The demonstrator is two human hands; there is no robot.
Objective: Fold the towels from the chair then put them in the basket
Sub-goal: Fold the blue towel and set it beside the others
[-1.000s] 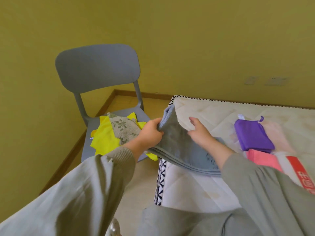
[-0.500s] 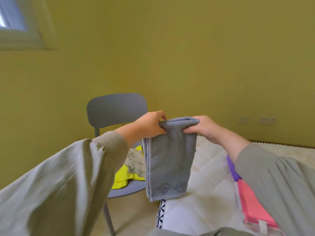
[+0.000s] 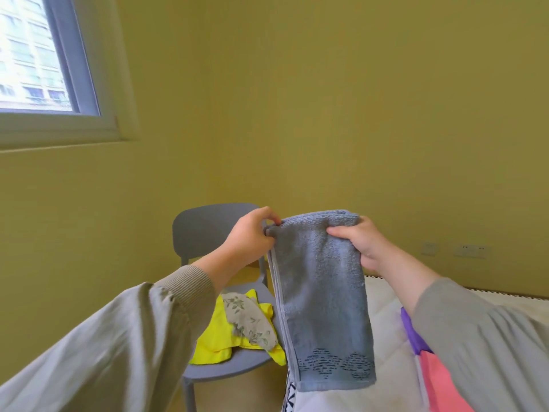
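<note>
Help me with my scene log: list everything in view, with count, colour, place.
held towel: 1, blue-grey, hanging folded from both hands
yellow towel: 1, yellow, on the chair seat
floral towel: 1, grey, on the yellow towel
chair: 1, grey, by the wall
mattress: 1, white, lower right
purple cloth: 1, purple, on the mattress
pink cloth: 1, pink, on the mattress
window: 1, white frame, upper left
wall plates: 2, pale, right wall
left hand: 1, pinches towel's top left corner
right hand: 1, grips top right corner
</note>
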